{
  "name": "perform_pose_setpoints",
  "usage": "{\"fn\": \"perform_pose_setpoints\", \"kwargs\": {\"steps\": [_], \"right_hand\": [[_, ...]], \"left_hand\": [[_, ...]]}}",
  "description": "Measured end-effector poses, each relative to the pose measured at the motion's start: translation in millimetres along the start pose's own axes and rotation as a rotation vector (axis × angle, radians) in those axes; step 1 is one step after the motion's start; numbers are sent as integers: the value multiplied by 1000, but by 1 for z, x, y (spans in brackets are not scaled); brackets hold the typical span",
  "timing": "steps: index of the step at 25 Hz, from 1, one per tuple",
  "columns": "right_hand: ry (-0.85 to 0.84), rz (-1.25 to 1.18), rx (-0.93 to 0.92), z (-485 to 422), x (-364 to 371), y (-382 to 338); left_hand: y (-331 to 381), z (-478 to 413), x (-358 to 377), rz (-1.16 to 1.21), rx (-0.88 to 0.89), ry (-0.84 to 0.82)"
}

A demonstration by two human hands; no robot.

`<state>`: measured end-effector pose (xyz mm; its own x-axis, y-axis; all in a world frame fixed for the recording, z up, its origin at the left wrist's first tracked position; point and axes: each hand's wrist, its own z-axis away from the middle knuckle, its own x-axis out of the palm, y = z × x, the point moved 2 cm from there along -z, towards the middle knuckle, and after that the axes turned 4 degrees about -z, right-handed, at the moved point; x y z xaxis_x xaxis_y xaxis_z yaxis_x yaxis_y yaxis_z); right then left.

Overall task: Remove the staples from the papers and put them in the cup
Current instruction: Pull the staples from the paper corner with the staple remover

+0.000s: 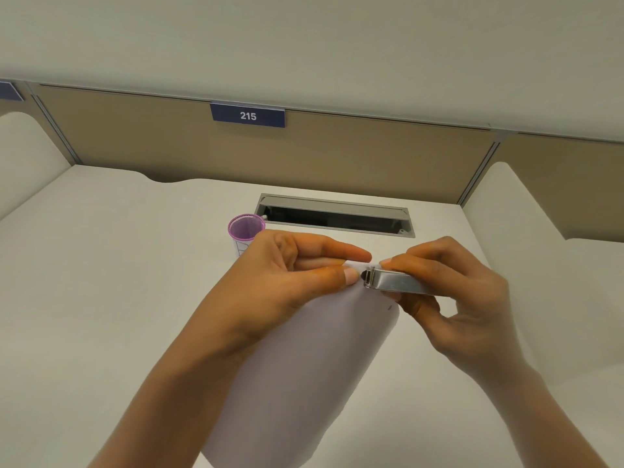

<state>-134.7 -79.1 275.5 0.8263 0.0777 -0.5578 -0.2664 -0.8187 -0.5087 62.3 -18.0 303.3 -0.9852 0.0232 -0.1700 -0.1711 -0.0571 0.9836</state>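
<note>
A white sheaf of papers point(304, 373) is lifted off the desk and bent over, its far edge up near my fingers. My left hand point(287, 275) pinches that far edge between thumb and forefinger. My right hand point(452, 298) grips a metal stapler point(395, 282), whose hinged rear end touches the paper edge right beside my left thumb. A small dark staple mark point(389, 308) shows on the paper below the stapler. Behind my left hand stands a cup point(245, 231) with a purple mesh rim, partly hidden by my knuckles.
I work over a white desk point(118, 265) walled by a beige partition point(337, 153) carrying a blue label reading 215. An open grey cable tray point(334, 216) is sunk into the desk just behind the cup. White side dividers rise at both ends.
</note>
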Motion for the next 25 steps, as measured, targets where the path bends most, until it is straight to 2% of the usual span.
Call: {"fn": "perform_pose_setpoints", "kwargs": {"steps": [3, 6, 10, 14, 18, 25], "right_hand": [[37, -95, 78, 2, 2, -1], [26, -83, 137, 2, 0, 0], [-26, -115, 156, -2, -5, -6], [53, -154, 201, -4, -10, -13], [71, -48, 178, -6, -12, -16], [131, -114, 225, -6, -9, -27]], "left_hand": [[-2, -2, -3, 73, -15, -2], [-3, 0, -4, 107, -21, 50], [0, 3, 0, 4, 46, 127], [2, 5, 4, -125, 93, 221], [3, 6, 8, -133, 142, 300], [9, 9, 17, -186, 239, 387]]}}
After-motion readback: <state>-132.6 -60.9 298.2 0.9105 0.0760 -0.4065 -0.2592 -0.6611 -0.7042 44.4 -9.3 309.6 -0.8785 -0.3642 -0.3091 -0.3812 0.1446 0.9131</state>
